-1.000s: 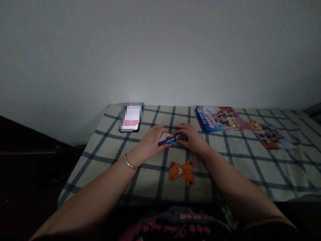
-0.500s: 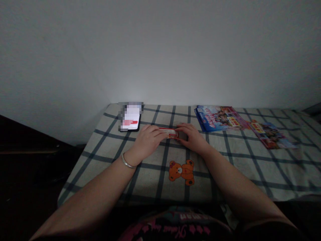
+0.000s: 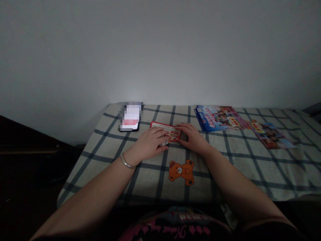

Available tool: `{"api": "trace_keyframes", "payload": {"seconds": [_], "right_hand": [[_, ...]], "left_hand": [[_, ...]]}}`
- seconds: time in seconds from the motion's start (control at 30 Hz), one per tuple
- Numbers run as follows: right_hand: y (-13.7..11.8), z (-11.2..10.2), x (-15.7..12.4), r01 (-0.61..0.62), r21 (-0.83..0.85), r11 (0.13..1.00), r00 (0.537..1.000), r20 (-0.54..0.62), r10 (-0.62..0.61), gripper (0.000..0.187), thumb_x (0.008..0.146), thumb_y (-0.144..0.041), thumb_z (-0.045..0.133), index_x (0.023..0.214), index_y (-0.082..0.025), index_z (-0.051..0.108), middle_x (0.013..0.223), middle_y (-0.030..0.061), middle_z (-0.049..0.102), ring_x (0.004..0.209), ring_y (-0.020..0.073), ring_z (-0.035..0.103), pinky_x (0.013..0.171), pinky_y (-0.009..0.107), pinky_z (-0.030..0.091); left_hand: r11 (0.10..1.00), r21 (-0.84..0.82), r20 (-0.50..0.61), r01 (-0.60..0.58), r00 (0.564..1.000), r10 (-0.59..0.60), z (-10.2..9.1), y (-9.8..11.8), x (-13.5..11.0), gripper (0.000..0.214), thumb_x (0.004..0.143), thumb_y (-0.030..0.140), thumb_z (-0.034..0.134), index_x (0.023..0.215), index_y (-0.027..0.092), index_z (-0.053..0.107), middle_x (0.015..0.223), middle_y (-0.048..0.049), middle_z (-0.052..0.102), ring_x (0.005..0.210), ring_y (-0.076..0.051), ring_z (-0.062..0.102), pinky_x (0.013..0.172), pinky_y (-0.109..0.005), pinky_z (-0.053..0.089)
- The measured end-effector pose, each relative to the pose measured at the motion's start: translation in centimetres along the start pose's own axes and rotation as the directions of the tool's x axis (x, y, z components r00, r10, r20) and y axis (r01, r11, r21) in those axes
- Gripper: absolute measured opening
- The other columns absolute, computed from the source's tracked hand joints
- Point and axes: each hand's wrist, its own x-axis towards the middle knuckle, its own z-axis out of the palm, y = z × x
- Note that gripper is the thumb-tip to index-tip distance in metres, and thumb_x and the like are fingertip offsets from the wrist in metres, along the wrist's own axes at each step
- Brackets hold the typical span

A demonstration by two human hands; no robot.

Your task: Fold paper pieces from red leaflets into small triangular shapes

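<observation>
A small flat red-and-white packet (image 3: 167, 131) lies on the checked cloth (image 3: 245, 164) between my two hands. My left hand (image 3: 149, 144), with a silver bangle at the wrist, rests on the packet's near left part with fingers curled over it. My right hand (image 3: 192, 137) grips the packet's right end with its fingertips. The packet's red-bordered face points up and away from me.
A lit phone (image 3: 130, 117) lies at the back left of the cloth. A blue booklet (image 3: 218, 117) and a second colourful leaflet (image 3: 269, 134) lie at the back right. An orange bear print (image 3: 182, 171) marks the cloth near me. A plain wall stands behind.
The packet has been turned over between my hands: its blue edge showed first, then its thin side, now its red-bordered face lies flat. Both hands stayed in place.
</observation>
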Motion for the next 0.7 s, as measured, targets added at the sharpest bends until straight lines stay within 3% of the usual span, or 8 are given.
{"api": "trace_keyframes", "payload": {"seconds": [0.37, 0.53, 0.7], "right_hand": [[-0.8, -0.5, 0.1, -0.007, 0.005, 1.0, 1.0, 0.023, 0.007, 0.014, 0.085, -0.025, 0.066, 0.098, -0.025, 0.071, 0.132, 0.0089, 0.059, 0.127, 0.0277, 0.05, 0.107, 0.052, 0.041], [-1.1, -0.3, 0.2, -0.026, -0.005, 1.0, 1.0, 0.005, 0.026, 0.01, 0.086, -0.022, 0.065, 0.092, -0.025, 0.073, 0.131, 0.008, 0.059, 0.123, 0.0271, 0.052, 0.105, 0.051, 0.044], [-0.9, 0.3, 0.3, -0.071, -0.01, 0.997, 0.997, -0.029, 0.071, 0.007, 0.085, -0.023, 0.067, 0.089, -0.024, 0.072, 0.13, 0.0085, 0.06, 0.12, 0.0273, 0.054, 0.105, 0.052, 0.044]], "left_hand": [[0.998, -0.046, 0.028, 0.036, 0.999, -0.035, 0.4, 0.4, -0.2, 0.04, 0.092, 0.027, 0.061, 0.131, 0.022, 0.059, 0.134, -0.0099, 0.057, 0.129, -0.027, 0.048, 0.11, -0.049, 0.042], [0.997, -0.071, 0.021, 0.024, 1.0, -0.023, 0.5, 0.3, -0.1, 0.036, 0.092, 0.026, 0.062, 0.128, 0.022, 0.061, 0.132, -0.0103, 0.057, 0.13, -0.027, 0.046, 0.109, -0.049, 0.043], [0.998, -0.063, 0.078, 0.024, 0.997, -0.019, 0.3, 0.6, 0.1, 0.032, 0.091, 0.022, 0.062, 0.123, 0.022, 0.064, 0.124, -0.0076, 0.061, 0.117, -0.025, 0.055, 0.102, -0.044, 0.049]]}}
